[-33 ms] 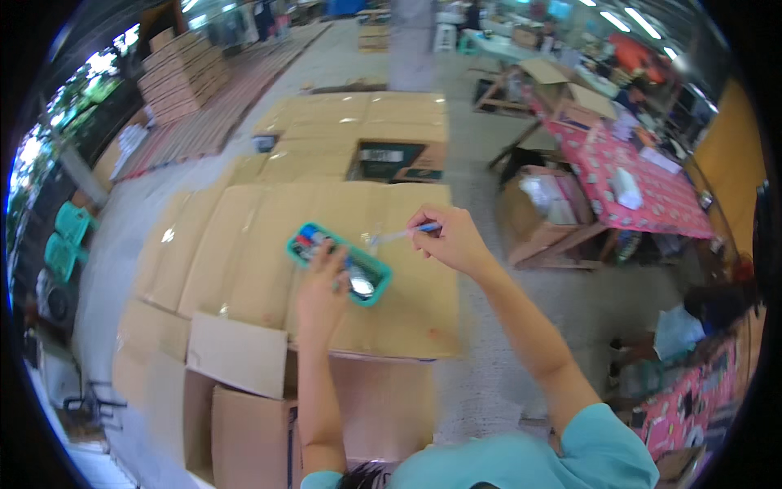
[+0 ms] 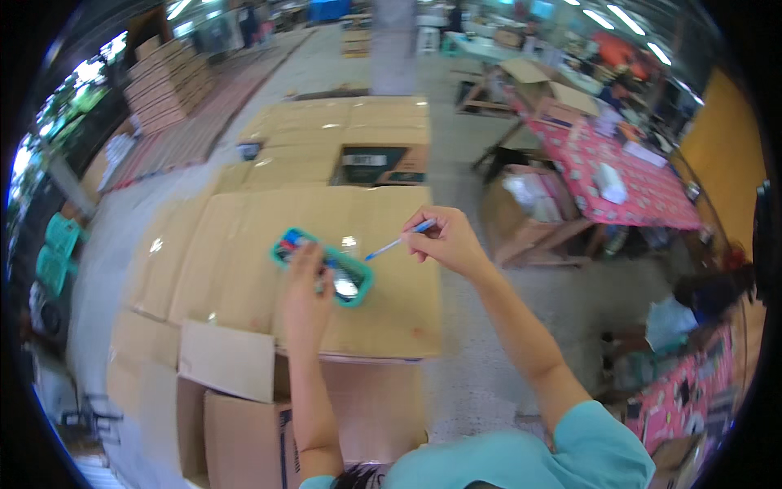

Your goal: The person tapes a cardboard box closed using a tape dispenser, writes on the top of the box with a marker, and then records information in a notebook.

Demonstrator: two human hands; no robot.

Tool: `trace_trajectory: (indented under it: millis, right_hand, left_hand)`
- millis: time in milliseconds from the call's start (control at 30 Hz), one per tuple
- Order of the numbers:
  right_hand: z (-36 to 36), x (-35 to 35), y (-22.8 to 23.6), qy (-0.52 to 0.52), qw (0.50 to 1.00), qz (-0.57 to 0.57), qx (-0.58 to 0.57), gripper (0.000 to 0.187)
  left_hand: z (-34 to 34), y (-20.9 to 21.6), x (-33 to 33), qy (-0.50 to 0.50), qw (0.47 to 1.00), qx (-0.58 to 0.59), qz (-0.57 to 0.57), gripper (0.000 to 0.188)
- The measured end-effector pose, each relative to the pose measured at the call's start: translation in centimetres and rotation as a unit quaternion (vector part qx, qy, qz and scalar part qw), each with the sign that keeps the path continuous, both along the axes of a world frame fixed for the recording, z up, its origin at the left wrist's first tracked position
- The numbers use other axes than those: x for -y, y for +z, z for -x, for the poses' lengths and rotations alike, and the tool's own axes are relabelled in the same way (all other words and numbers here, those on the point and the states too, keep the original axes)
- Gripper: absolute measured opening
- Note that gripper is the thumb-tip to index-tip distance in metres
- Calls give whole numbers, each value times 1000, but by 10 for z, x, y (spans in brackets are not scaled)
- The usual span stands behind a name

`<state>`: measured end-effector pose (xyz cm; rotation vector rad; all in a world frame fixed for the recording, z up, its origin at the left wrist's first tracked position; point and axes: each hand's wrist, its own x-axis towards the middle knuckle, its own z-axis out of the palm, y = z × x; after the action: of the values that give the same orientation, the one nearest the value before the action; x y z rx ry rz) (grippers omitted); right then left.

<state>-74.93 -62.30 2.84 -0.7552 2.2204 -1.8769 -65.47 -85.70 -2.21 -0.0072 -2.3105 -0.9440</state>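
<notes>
A small teal plastic basket (image 2: 364, 291) stands on taped cardboard boxes (image 2: 391, 318) in front of me. Inside are red and blue items, dark things and a shiny one, too small to name. My left hand (image 2: 307, 273) reaches over the basket's left part, thumb and fingers apart on its contents; the fingertips are partly hidden. To the right of the basket, my right hand (image 2: 440, 243) pinches a slim blue-and-white pen (image 2: 396, 243) above the cardboard. The pen slants, its blue lower tip pointing down and left toward the basket's right end.
An open carton (image 2: 236, 432) stands below left of the boxes. At right is a table with a pink patterned cloth (image 2: 603, 183), with a filled carton (image 2: 521, 212) beneath its edge. A grey pillar (image 2: 393, 49) rises beyond; green stools (image 2: 55, 253) stand far left.
The view has shifted slightly, moving the scene left. The pen in my right hand is tilted more steeply, its tip lower. My left hand stays over the basket.
</notes>
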Motion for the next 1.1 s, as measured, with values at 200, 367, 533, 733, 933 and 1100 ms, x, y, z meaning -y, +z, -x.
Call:
trace_trajectory:
  millis: [200, 367, 533, 733, 933, 1100]
  right_hand:
    - [-123, -155, 36, -99, 977, 189, 31, 12]
    - [-256, -262, 49, -150, 932, 307, -120, 27]
    - [-471, -430, 96, -285, 889, 257, -250, 32]
    - [-667, -518, 100, -532, 808, -190, -168, 23]
    - [-828, -567, 97, -651, 704, -279, -44, 20]
    - [-909, -632, 77, -753, 591, -290, 15, 20]
  left_hand:
    - [-42, 61, -152, -284, 956, 67, 40, 31]
    - [-108, 64, -312, -514, 854, 82, 12, 23]
    - [-261, 131, -472, -803, 593, -56, -18, 25]
    - [-492, 173, -593, -983, -180, -6, -41, 31]
    - [-627, 180, -648, -913, -392, -83, -79, 20]
    - [-680, 171, -710, -892, -444, -71, -40, 16]
